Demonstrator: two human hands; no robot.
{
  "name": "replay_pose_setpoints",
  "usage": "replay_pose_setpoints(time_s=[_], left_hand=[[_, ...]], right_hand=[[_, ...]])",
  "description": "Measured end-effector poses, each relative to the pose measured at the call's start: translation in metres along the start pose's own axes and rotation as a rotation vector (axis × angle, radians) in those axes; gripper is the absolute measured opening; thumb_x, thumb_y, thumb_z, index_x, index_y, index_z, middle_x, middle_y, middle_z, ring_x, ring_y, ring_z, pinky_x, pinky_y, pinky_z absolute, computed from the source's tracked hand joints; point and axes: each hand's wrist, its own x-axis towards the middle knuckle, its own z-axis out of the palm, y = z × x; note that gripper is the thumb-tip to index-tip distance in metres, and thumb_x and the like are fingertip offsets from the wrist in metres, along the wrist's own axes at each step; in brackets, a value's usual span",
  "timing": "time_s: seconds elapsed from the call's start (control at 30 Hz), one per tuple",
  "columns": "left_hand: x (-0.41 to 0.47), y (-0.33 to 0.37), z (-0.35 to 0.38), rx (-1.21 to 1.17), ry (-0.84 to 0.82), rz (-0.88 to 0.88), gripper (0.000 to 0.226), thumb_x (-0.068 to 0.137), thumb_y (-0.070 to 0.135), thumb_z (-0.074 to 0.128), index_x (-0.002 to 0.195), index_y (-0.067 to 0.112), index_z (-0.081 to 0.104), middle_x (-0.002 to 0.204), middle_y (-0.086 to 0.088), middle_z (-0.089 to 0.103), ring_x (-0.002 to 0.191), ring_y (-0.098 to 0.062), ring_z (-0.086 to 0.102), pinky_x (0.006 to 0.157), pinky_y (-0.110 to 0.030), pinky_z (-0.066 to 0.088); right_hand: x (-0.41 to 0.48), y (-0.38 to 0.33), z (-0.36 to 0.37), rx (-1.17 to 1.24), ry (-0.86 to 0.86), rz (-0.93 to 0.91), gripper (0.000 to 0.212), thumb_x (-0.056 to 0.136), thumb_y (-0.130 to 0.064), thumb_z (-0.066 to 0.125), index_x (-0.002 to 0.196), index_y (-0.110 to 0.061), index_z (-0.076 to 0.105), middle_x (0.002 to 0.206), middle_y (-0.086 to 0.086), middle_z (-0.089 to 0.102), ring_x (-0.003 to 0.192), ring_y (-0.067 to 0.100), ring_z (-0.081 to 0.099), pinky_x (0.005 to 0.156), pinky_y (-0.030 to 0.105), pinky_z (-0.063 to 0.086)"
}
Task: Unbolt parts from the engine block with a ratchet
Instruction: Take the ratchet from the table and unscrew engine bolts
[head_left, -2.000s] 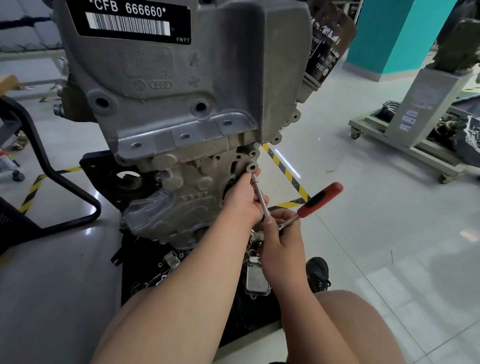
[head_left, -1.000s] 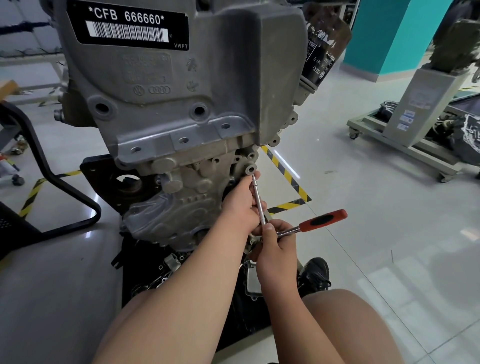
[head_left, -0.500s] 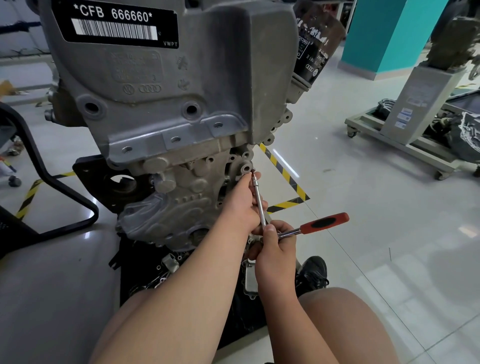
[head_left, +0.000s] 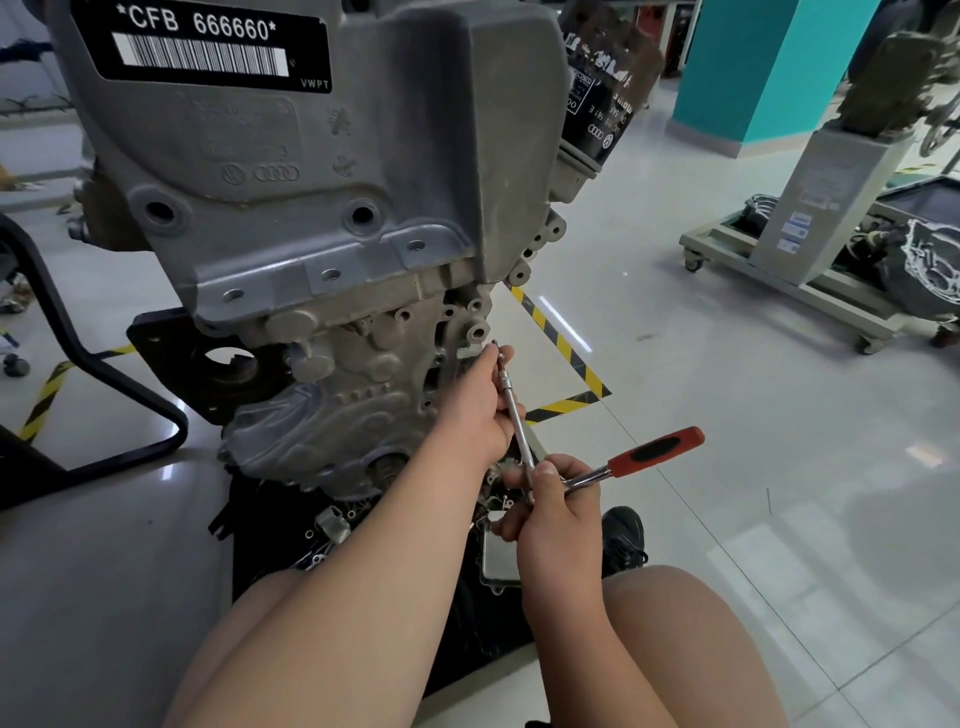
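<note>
A grey engine block (head_left: 311, 218) with a black barcode label fills the upper left. A ratchet (head_left: 649, 454) with a red and black handle carries a long thin extension bar (head_left: 517, 415) that points up toward a bolt boss (head_left: 477, 332) on the block's lower right edge. My left hand (head_left: 478, 410) pinches the upper part of the extension bar near its tip, just below the boss. My right hand (head_left: 550, 509) grips the ratchet at its head, where bar and handle meet. The handle sticks out to the right.
Loose metal parts and a cover plate (head_left: 498, 551) lie on a black mat under the block. A black stand frame (head_left: 93, 364) is at left. An oil filter (head_left: 602, 88) hangs at the block's upper right. A wheeled cart (head_left: 779, 280) stands at right. My knee (head_left: 691, 639) is below.
The ratchet handle swung down from a steep angle to nearly level. The extension tip has dropped slightly below the bolt boss. Both hands kept their hold.
</note>
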Motion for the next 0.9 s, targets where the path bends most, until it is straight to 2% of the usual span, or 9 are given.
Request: replay_pose_setpoints(time_s=[0.1, 0.17, 0.23, 0.37, 0.5, 0.63, 0.73, 0.83, 0.9], left_hand=[[-0.004, 0.001, -0.003, -0.064, 0.027, 0.032, 0.027, 0.099, 0.033, 0.051, 0.081, 0.02, 0.066, 0.056, 0.007, 0.036, 0.043, -0.007, 0.029, 0.049, -0.02, 0.031], [-0.007, 0.003, -0.005, -0.094, 0.041, 0.035, 0.027, 0.099, 0.035, 0.05, 0.081, 0.021, 0.065, 0.06, 0.009, 0.037, 0.049, -0.009, 0.03, 0.056, -0.021, 0.034], [-0.008, 0.005, -0.006, -0.1, 0.057, 0.046, 0.027, 0.1, 0.036, 0.049, 0.082, 0.022, 0.064, 0.063, 0.012, 0.039, 0.046, -0.009, 0.029, 0.06, -0.019, 0.037], [-0.006, 0.009, -0.009, -0.122, 0.067, 0.071, 0.029, 0.101, 0.032, 0.047, 0.082, 0.018, 0.063, 0.048, 0.012, 0.049, 0.034, -0.006, 0.025, 0.039, -0.016, 0.032], [-0.005, 0.01, -0.011, -0.122, 0.033, 0.082, 0.024, 0.1, 0.027, 0.05, 0.086, 0.015, 0.065, 0.043, 0.011, 0.044, 0.032, -0.005, 0.028, 0.038, -0.014, 0.037], [-0.003, 0.011, -0.008, -0.195, 0.034, 0.036, 0.022, 0.097, 0.029, 0.056, 0.082, 0.016, 0.066, 0.051, 0.008, 0.037, 0.04, -0.007, 0.023, 0.039, -0.016, 0.035], [-0.001, 0.009, -0.008, -0.263, 0.041, 0.014, 0.022, 0.096, 0.033, 0.057, 0.082, 0.017, 0.065, 0.056, 0.007, 0.037, 0.045, -0.007, 0.022, 0.04, -0.019, 0.029], [-0.001, 0.008, -0.008, -0.306, 0.041, 0.004, 0.023, 0.096, 0.033, 0.056, 0.082, 0.016, 0.062, 0.052, 0.006, 0.037, 0.039, -0.007, 0.025, 0.037, -0.018, 0.029], [-0.002, 0.008, -0.008, -0.299, 0.056, 0.014, 0.023, 0.096, 0.032, 0.056, 0.082, 0.017, 0.062, 0.051, 0.006, 0.038, 0.04, -0.007, 0.026, 0.038, -0.018, 0.029]], right_hand=[[-0.003, -0.005, -0.002, 0.022, -0.02, 0.015, 0.012, 0.102, -0.015, 0.042, 0.093, -0.017, 0.05, 0.073, -0.003, 0.069, 0.039, 0.013, 0.045, 0.046, 0.023, 0.048], [-0.003, -0.008, -0.002, 0.021, -0.049, 0.03, 0.013, 0.102, -0.015, 0.042, 0.092, -0.018, 0.05, 0.071, -0.003, 0.069, 0.039, 0.014, 0.045, 0.046, 0.025, 0.047], [-0.002, -0.01, -0.001, 0.015, -0.075, 0.044, 0.013, 0.101, -0.015, 0.042, 0.091, -0.017, 0.05, 0.071, -0.002, 0.068, 0.039, 0.015, 0.045, 0.046, 0.028, 0.047], [0.003, -0.013, 0.002, 0.002, -0.095, 0.052, 0.013, 0.101, -0.015, 0.042, 0.091, -0.017, 0.049, 0.069, -0.002, 0.068, 0.039, 0.014, 0.045, 0.045, 0.026, 0.045], [0.006, -0.013, 0.006, -0.015, -0.082, 0.037, 0.013, 0.1, -0.016, 0.043, 0.09, -0.02, 0.05, 0.069, -0.004, 0.069, 0.04, 0.013, 0.046, 0.053, 0.032, 0.047], [0.01, -0.016, 0.007, 0.006, -0.089, 0.023, 0.012, 0.1, -0.013, 0.042, 0.09, -0.017, 0.049, 0.066, -0.004, 0.067, 0.039, 0.014, 0.045, 0.05, 0.033, 0.049], [0.01, -0.017, 0.005, -0.044, -0.105, -0.009, 0.012, 0.1, -0.014, 0.042, 0.09, -0.018, 0.049, 0.067, -0.005, 0.067, 0.042, 0.013, 0.047, 0.048, 0.029, 0.048], [0.01, -0.016, 0.004, -0.073, -0.11, -0.044, 0.012, 0.1, -0.016, 0.043, 0.09, -0.02, 0.049, 0.068, -0.005, 0.067, 0.043, 0.012, 0.047, 0.043, 0.022, 0.043], [0.01, -0.015, 0.005, -0.087, -0.105, -0.059, 0.012, 0.1, -0.016, 0.043, 0.09, -0.02, 0.048, 0.068, -0.005, 0.067, 0.043, 0.012, 0.047, 0.042, 0.022, 0.043]])
